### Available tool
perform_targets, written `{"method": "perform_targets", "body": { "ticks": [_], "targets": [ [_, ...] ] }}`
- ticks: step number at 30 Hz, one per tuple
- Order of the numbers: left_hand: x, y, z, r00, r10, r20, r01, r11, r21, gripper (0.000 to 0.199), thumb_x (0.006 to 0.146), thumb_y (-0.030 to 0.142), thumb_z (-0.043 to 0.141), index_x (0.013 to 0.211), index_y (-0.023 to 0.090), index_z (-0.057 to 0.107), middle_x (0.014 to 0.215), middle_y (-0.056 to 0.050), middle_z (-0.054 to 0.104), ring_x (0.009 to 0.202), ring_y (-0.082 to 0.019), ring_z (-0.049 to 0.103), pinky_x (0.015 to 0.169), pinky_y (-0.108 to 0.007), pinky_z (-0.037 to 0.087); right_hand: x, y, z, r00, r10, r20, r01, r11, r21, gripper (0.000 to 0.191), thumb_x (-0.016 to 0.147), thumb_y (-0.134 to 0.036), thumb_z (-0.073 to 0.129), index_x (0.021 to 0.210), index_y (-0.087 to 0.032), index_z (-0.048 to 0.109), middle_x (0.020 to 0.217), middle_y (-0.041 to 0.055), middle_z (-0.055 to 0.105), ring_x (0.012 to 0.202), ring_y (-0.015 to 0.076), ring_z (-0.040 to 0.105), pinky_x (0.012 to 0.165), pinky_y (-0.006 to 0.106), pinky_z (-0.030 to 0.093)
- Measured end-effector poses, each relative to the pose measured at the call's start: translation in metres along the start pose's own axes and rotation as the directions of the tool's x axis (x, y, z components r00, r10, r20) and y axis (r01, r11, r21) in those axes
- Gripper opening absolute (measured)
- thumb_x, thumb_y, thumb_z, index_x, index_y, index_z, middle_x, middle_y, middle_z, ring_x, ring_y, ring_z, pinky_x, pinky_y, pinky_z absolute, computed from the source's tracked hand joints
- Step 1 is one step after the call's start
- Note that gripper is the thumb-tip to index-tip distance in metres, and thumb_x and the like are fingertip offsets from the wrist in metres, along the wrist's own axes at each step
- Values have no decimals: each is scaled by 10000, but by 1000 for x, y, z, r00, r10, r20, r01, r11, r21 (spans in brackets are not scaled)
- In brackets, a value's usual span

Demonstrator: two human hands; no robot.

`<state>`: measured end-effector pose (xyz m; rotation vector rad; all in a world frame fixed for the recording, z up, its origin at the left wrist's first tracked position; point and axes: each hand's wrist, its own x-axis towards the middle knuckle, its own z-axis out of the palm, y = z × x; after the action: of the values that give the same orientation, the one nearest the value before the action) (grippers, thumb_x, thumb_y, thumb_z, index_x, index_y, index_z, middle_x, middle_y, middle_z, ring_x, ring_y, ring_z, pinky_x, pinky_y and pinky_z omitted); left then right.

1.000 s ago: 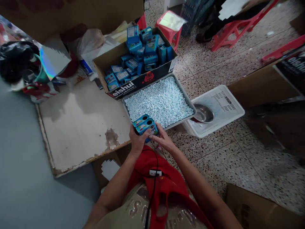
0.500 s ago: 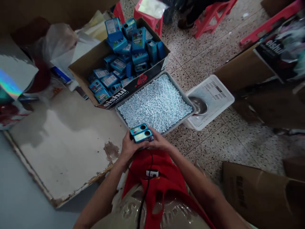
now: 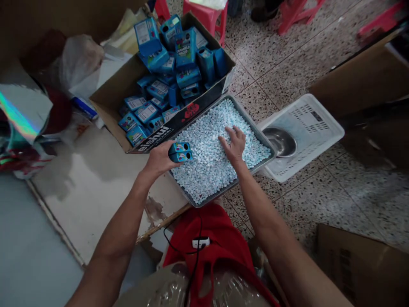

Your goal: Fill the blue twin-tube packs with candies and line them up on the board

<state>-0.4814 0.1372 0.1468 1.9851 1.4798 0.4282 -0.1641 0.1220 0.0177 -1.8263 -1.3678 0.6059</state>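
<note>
Two small blue boxes (image 3: 180,152) with round dark holes in their ends are gripped side by side in my left hand (image 3: 160,158), over the left edge of the tray. The grey tray (image 3: 254,169) holds a heap of small pale blue and white pieces (image 3: 207,164). My right hand (image 3: 234,145) is spread with its fingers apart at the surface of the heap, right of its middle. Behind the tray stands an open cardboard carton (image 3: 108,91) full of similar blue boxes (image 3: 159,89).
A white plastic basket (image 3: 319,128) with a metal bowl (image 3: 281,143) lies right of the tray. A worn pale table (image 3: 105,187) extends left. Plastic bags (image 3: 81,59) lie behind it. Red stools (image 3: 207,17) and a person's shoe (image 3: 263,15) are at the back.
My right hand has let go of the blue boxes and moved right onto the pieces. My left hand has carried both boxes up and left. The view has shifted slightly.
</note>
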Motion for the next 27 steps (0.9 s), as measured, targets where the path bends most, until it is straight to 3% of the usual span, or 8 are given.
{"method": "perform_targets", "body": {
  "ticks": [4,13,20,25,27],
  "targets": [
    [27,-2,6,980,34,194,-54,994,97,472,563,439,967,883,265,666,837,-11,717,800,-264,698,713,-313,518,-10,-8,5,1000,-16,-18,17,997,70,443,922,-550,686,1209,-221,756,1258,135,700,1258,302,603,1179,533,440],
    [60,20,23,933,77,353,-157,966,205,515,550,500,968,858,286,615,728,-2,669,752,-275,696,674,-316,466,-15,-44,16,994,81,67,-103,889,447,325,860,-572,715,914,-259,782,1010,78,804,1022,271,709,1037,451,534],
    [65,38,29,945,63,322,-143,963,229,502,528,415,968,893,282,650,751,-26,699,754,-306,706,666,-344,473,-13,-80,27,948,261,181,-311,647,696,375,874,-578,634,792,-230,749,868,42,766,937,240,702,990,399,540],
    [53,47,23,960,55,275,-110,975,191,508,572,411,945,986,260,693,876,-47,757,828,-302,724,727,-342,513,-12,-110,19,959,242,150,-260,528,808,404,936,-544,486,746,-240,672,921,66,767,1020,262,722,1059,443,540],
    [44,46,23,980,60,192,-82,990,111,548,576,396,942,1046,252,700,968,-53,775,914,-312,744,792,-349,545,-9,-121,12,957,248,151,-255,466,847,393,939,-542,474,743,-243,637,991,78,772,1039,274,729,1027,471,561]
  ]
}}
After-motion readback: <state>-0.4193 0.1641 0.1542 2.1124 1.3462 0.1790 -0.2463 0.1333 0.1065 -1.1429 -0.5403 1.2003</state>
